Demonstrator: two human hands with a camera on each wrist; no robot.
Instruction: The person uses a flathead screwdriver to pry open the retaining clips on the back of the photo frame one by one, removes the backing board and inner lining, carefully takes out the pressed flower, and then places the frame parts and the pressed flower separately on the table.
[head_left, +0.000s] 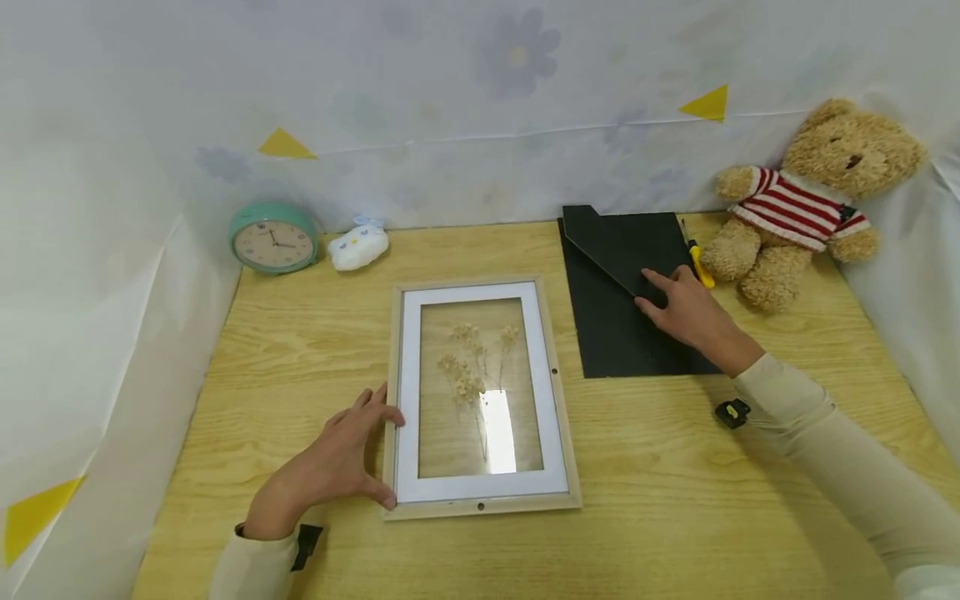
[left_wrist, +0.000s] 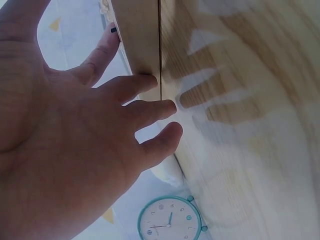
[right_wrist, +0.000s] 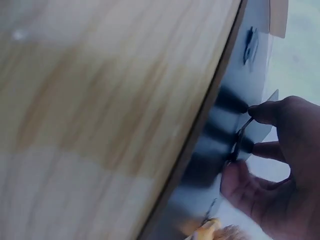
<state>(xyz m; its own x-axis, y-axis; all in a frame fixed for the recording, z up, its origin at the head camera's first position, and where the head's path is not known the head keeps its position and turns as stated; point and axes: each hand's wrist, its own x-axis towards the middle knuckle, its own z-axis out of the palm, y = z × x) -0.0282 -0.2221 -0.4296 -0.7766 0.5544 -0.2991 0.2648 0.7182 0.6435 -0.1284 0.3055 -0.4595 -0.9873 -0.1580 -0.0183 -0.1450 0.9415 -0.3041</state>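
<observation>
A light wooden picture frame [head_left: 573, 442] with a white mat and dried flowers behind a clear pane lies face up on the table. My left hand [head_left: 330, 462] rests along its left side, fingers spread, with the thumb at the near left corner. To the right lies a black backing board [head_left: 600, 354] with a stand leg [head_left: 588, 233] tilted up from it. The thumb and fingers of my right hand [head_left: 693, 312] pinch the leg's near end; in the right wrist view the leg [right_wrist: 262, 122] stands between them.
A screwdriver with a yellow handle [head_left: 701, 265] lies just right of the board, close to a teddy bear [head_left: 798, 204]. At the back left stand a green alarm clock [head_left: 273, 239] and a small white plush [head_left: 358, 246]. White cloth [head_left: 465, 175] hangs behind the table.
</observation>
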